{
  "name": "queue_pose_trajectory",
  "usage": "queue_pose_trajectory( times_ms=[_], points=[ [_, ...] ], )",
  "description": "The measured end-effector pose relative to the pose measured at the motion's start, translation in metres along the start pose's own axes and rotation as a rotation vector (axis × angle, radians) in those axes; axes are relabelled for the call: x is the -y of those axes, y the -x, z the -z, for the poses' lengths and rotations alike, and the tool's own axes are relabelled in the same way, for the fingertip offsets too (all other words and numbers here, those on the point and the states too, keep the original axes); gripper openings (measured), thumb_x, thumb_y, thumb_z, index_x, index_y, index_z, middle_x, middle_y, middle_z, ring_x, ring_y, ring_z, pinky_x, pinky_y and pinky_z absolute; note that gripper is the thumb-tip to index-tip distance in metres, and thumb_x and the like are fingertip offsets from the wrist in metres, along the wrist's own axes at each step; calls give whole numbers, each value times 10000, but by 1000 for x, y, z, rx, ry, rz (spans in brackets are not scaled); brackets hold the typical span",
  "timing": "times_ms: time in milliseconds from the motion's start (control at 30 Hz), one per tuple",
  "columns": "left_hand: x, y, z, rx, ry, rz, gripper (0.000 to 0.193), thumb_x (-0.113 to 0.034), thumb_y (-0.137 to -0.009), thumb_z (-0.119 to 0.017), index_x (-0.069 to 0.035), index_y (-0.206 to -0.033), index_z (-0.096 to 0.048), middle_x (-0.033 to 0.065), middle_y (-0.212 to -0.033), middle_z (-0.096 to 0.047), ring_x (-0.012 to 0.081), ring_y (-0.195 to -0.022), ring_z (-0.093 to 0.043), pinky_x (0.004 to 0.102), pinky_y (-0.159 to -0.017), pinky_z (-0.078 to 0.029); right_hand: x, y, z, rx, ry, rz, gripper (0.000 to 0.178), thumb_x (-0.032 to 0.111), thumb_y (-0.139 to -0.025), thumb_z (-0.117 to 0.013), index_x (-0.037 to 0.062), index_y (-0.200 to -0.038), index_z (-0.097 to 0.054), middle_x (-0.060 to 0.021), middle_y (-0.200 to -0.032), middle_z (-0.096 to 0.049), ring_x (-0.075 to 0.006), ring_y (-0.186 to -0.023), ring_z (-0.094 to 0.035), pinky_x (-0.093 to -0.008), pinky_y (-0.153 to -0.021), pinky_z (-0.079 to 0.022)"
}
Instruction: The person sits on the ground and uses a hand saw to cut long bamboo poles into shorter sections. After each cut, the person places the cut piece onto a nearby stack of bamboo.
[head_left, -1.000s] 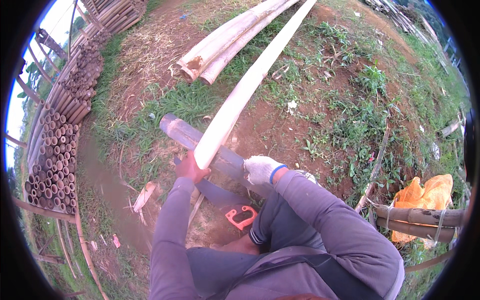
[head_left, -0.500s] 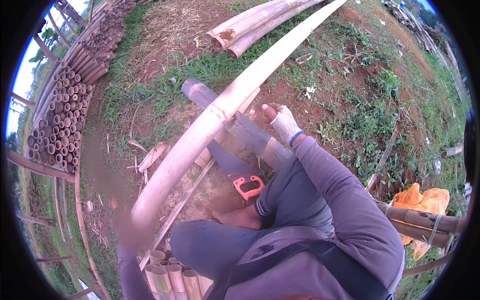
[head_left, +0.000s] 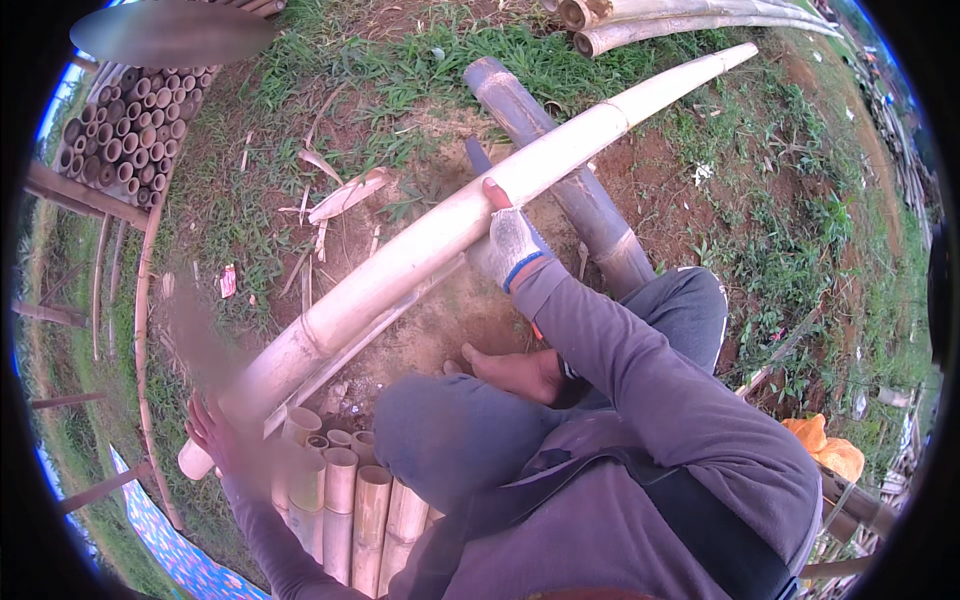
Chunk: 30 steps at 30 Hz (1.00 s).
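We are gripping the long pale bamboo pole (head_left: 420,250) with our gloved right hand (head_left: 507,243) and blurred left hand (head_left: 215,432).

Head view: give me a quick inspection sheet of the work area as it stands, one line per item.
Surface: bare red soil with grass patches.
Job's things: long pale bamboo pole lying slantwise over a dark bamboo trunk.
Clutter: bamboo peelings on the ground; cut bamboo pieces standing bundled by the knee.
Hands: right hand, gloved, on the pole's middle; left hand, blurred, at the pole's near end.
Cables: nothing seen.
Surroundings: stacked bamboo tubes at left, more poles at top, orange bag at right.
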<state>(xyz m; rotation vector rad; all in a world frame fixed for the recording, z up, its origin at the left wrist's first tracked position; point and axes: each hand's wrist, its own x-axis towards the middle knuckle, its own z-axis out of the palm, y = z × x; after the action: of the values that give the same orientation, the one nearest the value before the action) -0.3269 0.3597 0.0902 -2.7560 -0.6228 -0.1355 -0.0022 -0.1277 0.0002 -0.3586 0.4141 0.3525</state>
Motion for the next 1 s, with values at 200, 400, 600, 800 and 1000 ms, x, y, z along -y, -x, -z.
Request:
queue_pose_trajectory(
  times_ms=[200, 400, 600, 800, 1000],
  points=[
    [-59, -23, -33, -104, 43, -109, 1105, -294, -703, -960, -267, -1660, -407, 105, -1739, -354, 365, -1647, -248, 637, -1333, -126, -43, 22, 9, 68, 806, -423, 835, 523, -924, -833, 54, -1541, -525, -185, -1422, -636, -395, -1298, -636, -537, -1108, -503],
    [-63, -54, -74, 162, -81, 365, 1045, -384, -883, -861, -333, -1724, -242, 151, -1759, -301, 422, -1632, -248, 689, -1281, -226, 26, 17, 77, 300, 1918, 16, 550, 392, -916, -847, -48, -1230, -744, -267, -1117, -780, -367, -1105, -762, -442, -947, -582],
    [-167, -70, -76, -130, 278, 183, 850, -355, -886, -826, -219, -1623, -427, 214, -1621, -429, 391, -1537, -384, 603, -1245, -315, 88, 46, 168, 96, 1974, 161, 444, 324, -930, -831, 2, -1221, -741, -242, -1093, -777, -367, -1045, -767, -457, -905, -587],
    [-302, -22, -114, 118, 492, -266, 582, -264, -906, -792, -185, -1450, -599, 148, -1380, -638, 373, -1354, -578, 565, -1158, -415, 81, 84, 157, 124, 2331, 128, 331, 302, -915, -799, 57, -1133, -754, -236, -1023, -754, -411, -1023, -739, -527, -894, -570],
    [-309, -35, -162, 336, 281, -366, 406, -165, -1004, -587, -169, -1410, -612, 115, -1339, -700, 351, -1262, -678, 589, -1106, -460, 70, 97, 146, 362, 2815, 67, 366, 354, -902, -777, 52, -1110, -775, -200, -1138, -724, -405, -1050, -728, -537, -890, -591]
  ],
)
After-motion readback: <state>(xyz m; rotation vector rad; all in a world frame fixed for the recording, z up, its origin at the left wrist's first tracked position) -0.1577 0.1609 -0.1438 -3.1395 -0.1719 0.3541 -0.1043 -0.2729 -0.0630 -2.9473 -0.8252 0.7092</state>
